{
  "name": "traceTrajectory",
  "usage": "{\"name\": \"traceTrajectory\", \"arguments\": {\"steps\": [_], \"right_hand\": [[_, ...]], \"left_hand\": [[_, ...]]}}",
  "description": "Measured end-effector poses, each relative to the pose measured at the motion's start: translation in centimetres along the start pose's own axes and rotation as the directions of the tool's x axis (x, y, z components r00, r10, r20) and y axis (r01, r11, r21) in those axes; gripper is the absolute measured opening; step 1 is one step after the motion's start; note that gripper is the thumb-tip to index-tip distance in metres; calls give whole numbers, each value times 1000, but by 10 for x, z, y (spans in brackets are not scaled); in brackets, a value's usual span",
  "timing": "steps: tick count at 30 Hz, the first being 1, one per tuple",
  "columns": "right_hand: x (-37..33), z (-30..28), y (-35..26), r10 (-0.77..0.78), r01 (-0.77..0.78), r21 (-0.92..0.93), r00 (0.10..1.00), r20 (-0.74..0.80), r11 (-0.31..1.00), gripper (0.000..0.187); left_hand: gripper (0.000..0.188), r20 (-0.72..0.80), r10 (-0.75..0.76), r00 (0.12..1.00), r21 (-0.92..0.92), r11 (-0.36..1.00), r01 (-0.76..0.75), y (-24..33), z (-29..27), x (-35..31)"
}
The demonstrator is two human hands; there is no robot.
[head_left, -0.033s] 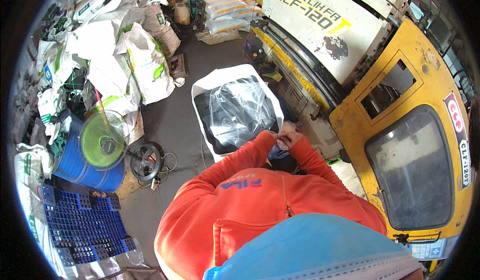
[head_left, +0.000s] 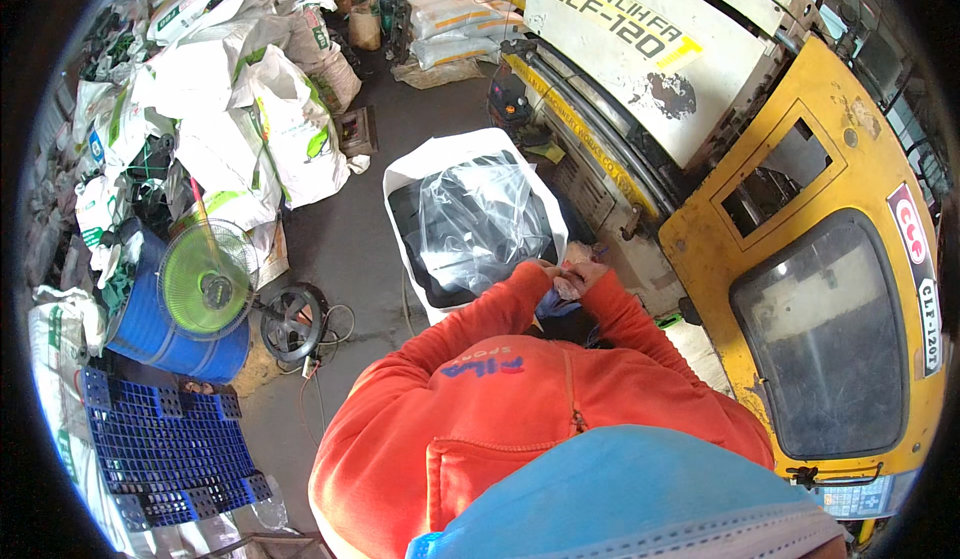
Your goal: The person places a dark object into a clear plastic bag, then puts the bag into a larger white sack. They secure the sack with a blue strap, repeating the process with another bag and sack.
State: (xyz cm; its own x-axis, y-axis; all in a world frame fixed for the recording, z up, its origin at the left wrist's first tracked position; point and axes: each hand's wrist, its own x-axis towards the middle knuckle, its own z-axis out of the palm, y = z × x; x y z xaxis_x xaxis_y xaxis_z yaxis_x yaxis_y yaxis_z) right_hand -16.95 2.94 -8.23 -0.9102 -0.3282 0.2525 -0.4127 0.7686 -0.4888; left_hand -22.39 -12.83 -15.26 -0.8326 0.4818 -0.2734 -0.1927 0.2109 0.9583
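Small pale object, one: between the two hands, beside the near right corner of the white container; too small to identify.

Hands, two. Left hand and right hand meet in front of the torso, elbows out, forearms converging in orange-red sleeves, two. Whether the fingers of either hand are parted or closed on the object, cannot tell.

Pale crumpled piece, one: just beyond the hands.

Open-topped white container, one: on the floor, dark inside; clear plastic film, crumpled and glossy, lies within.

Floor: dark grey, bare between container and sacks.

Standing fan, one: green blades, round black base, on the left.

Drum, one: blue, behind the fan.

Plastic pallet, one: blue lattice, nearer than the drum.

White sacks: large heap along the left, overlapping, number cannot be told. Stacked sacks, at least two: far end.

Machine, one: white cover at right; yellow panel, with one dark window and one rectangular opening.
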Motion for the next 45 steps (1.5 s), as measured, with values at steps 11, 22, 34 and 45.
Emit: {"name": "traceTrajectory", "arguments": {"steps": [11,22,34,45], "right_hand": [[-3,-7,21,235,-238,21,965,115,971,14],[18,11,5,218,-166,565,976,-25,808,7],[25,74,52,504,-427,875,821,268,230,21],[0,17,2,-116,137,47,944,-310,989,20]], "left_hand": [[30,-264,154,952,611,790,41,30,7,-33],[39,-36,96,995,121,989,-91,50,0,-36],[21,-167,382,909,834,546,-76,56,17,-37],[26,150,303,941,827,483,-287,46,-10,-18]]}}
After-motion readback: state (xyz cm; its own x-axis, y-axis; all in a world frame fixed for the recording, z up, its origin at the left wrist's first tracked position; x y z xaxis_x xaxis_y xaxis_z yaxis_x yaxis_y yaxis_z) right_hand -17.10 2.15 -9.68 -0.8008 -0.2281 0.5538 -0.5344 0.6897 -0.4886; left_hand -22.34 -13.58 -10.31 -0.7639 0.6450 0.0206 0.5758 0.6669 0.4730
